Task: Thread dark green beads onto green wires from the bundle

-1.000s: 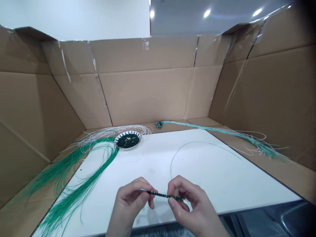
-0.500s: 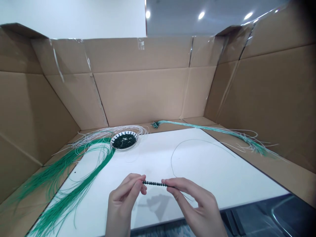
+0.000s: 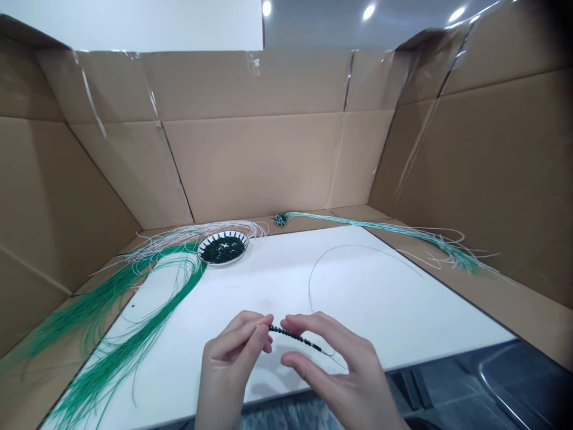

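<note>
Plate as reference: round white plate with dark rim stripes point(image 3: 206, 242), dark green beads point(image 3: 222, 249) heaped inside. It sits at the far left part of the flat white board point(image 3: 268, 283).

Edges/room: brown cardboard walls point(image 3: 250, 161) stand behind the plate and well out to both sides. Board surface is bare just right of the plate; further right lies one thin curved wire point(image 3: 316, 266). Bundle of long green wires point(image 3: 168, 316) runs from the plate's left side toward the person, over the board's left edge. Looped white wires point(image 3: 179, 239) lie behind and left of the plate. Green-and-white wire bundle with a dark beaded end point(image 3: 367, 224) lies right of the plate, mostly past the board's far and right edges. Board's near edge passes under the forearms.

Grip: short dark green beaded strand point(image 3: 298, 336) is up off the board, nearer the person than the plate and to its right, sloping down to the right, thin wire out of its low end. Left hand point(image 3: 233, 358) pinches its upper end, thumb to fingertips. Right hand point(image 3: 351, 358): thumb and index well apart, strand between them, no pinch. Index fingertip contact: can't tell.
</note>
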{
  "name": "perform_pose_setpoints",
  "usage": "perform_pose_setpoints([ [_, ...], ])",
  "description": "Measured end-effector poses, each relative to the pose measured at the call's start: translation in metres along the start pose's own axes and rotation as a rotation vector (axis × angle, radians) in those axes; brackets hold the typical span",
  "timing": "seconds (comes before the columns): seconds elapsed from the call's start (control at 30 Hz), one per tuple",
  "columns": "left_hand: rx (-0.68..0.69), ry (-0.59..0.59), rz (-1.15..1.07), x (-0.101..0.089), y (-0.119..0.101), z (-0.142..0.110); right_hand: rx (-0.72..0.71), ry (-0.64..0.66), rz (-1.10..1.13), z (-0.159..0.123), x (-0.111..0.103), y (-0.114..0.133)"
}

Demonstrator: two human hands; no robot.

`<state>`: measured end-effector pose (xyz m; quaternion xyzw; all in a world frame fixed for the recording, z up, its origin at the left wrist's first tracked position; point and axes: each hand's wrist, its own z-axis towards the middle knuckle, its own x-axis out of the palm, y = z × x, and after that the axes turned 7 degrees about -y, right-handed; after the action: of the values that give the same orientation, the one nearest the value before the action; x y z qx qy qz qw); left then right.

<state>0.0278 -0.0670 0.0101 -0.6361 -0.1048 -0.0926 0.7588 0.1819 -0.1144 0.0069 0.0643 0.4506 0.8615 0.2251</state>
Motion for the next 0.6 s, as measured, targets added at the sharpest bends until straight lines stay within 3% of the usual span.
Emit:
perform_pose_setpoints([
  [0.17, 0.008, 0.025, 0.019, 0.003, -0.002, -0.001, -0.197, -0.014, -0.025, 0.0, 0.009, -0.004],
  [0.43, -0.041, 0.118, 0.045, 0.003, -0.003, -0.002, -0.164, -0.033, 0.021, -0.002, 0.012, -0.003],
  [0.6, -0.036, 0.075, 0.132, 0.0, -0.001, 0.001, -0.239, -0.005, -0.045, -0.002, 0.014, -0.008],
])
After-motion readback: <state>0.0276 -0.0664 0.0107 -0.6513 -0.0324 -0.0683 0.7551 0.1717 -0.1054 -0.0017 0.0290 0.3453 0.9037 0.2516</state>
